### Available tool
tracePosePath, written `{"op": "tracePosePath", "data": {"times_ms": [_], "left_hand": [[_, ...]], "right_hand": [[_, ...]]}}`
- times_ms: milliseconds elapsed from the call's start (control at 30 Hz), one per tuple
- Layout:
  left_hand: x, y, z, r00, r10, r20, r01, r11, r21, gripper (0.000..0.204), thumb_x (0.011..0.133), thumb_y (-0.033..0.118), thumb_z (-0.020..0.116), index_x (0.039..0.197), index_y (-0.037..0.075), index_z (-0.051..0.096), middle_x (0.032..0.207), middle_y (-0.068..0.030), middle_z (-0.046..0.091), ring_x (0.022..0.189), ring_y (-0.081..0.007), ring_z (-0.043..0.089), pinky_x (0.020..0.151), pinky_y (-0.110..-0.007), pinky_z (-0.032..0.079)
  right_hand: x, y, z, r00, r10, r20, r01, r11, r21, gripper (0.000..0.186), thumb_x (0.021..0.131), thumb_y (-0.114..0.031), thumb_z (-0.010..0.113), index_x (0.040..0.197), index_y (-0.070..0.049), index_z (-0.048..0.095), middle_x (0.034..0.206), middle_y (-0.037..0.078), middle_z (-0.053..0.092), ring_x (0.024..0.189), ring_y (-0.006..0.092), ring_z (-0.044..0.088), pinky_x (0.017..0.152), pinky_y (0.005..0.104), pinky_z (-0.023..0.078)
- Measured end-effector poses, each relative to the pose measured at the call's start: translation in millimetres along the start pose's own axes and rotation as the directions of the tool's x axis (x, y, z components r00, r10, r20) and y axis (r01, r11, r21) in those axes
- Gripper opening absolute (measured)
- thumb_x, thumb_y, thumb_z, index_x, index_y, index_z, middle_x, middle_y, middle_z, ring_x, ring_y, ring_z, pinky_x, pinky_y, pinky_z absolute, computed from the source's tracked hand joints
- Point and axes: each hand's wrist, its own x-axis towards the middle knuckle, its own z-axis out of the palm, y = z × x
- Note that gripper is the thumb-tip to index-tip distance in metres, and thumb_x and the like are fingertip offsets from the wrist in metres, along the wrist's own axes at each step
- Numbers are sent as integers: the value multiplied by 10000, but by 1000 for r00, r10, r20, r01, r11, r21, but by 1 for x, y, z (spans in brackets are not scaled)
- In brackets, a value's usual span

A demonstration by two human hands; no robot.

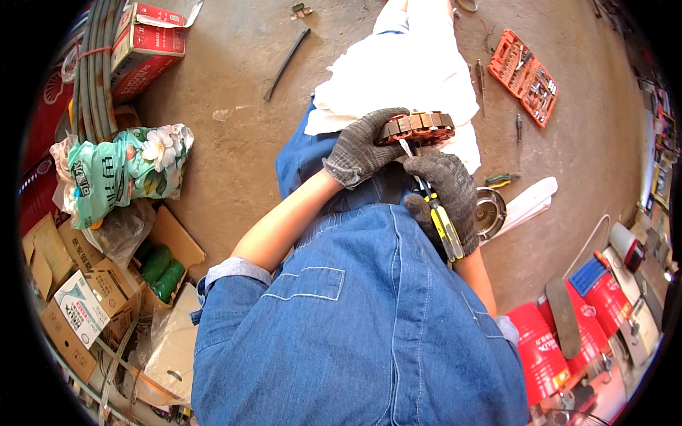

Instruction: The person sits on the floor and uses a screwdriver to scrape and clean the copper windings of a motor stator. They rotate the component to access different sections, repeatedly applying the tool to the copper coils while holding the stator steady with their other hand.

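Note:
My left hand [361, 148], in a dark grey knitted glove, grips a ring-shaped motor stator [420, 128] with brown metal blocks and reddish copper windings around its rim. The stator rests over the white cloth [398, 74] on my lap. In my right hand [447, 188], gloved the same way, is a screwdriver with a yellow and black handle [445, 231]. Its bright metal tip points up at the stator's near edge, close to my left fingers. Whether the tip touches the windings I cannot tell.
Right of my legs lie an orange socket set case [524, 77], pliers [501, 180], and a round metal housing [490, 213] beside a white blade [529, 206]. Red drums [536, 348] stand lower right. Cardboard boxes [106, 287] and a floral bag [124, 170] sit left. A black strip [287, 64] lies ahead.

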Motion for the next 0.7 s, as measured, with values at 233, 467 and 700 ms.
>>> {"op": "tracePosePath", "data": {"times_ms": [233, 467, 700], "left_hand": [[-2, -5, 3, 1000, 14, 2, -14, 1000, 22, 626, 763, 163, 797, 1330, 81, 545, 1193, -127, 660, 1090, -220, 639, 964, -350, 515], [-4, 14, 2, 998, 1, 66, -4, 999, 46, 614, 762, 148, 803, 1325, 95, 562, 1222, -116, 655, 1116, -197, 626, 987, -339, 498], [-7, 6, 2, 984, 156, 82, -168, 972, 165, 628, 776, 258, 787, 1344, 124, 555, 1180, -147, 664, 1053, -265, 660, 933, -369, 520]], "right_hand": [[3, 2, 2, 1000, -22, 17, 23, 999, -43, 377, 789, -327, 772, 1075, -101, 677, 1016, 113, 694, 969, 312, 654, 869, 415, 511], [14, -15, -4, 999, 8, -31, -11, 995, -103, 219, 763, -168, 746, 961, -92, 693, 908, 114, 703, 851, 307, 680, 790, 416, 533], [23, -11, -11, 983, 183, 12, -183, 970, 160, 104, 808, -130, 690, 881, -57, 704, 798, 117, 693, 716, 268, 670, 689, 380, 531]]}}
